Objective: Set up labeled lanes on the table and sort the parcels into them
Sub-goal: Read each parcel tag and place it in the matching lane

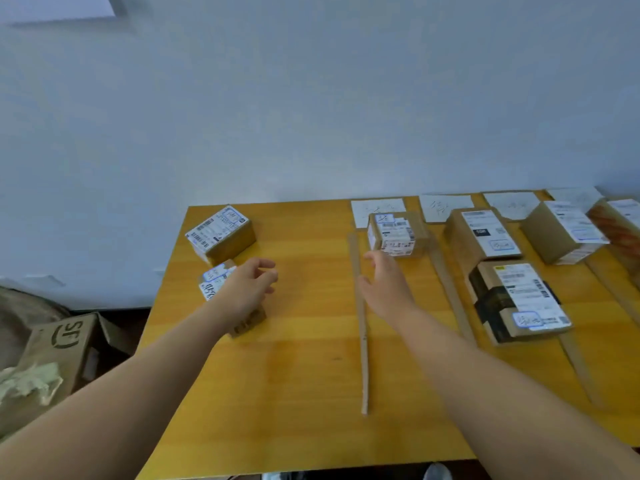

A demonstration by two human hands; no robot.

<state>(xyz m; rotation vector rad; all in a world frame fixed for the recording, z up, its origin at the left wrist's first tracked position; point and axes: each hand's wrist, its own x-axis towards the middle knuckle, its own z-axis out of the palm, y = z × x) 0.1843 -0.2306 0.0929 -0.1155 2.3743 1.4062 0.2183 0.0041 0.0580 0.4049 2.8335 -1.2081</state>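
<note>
On the yellow wooden table (304, 375), cardboard strips (362, 327) mark off lanes, each headed by a white paper label (377, 207) at the far edge. A small parcel (394, 233) sits in the leftmost lane. My right hand (384, 282) hovers open just in front of it, not touching. Two larger parcels (485, 233) (519, 299) lie in the second lane, with more parcels (564, 230) further right. My left hand (249, 285) is open, fingers curled, above a small brown parcel (221, 282) that my wrist partly hides. Another parcel (221, 233) lies at the table's far left.
An open cardboard box (59, 355) with crumpled paper stands on the floor to the left of the table. A pale wall runs behind the table's far edge. Shoes show below the near edge.
</note>
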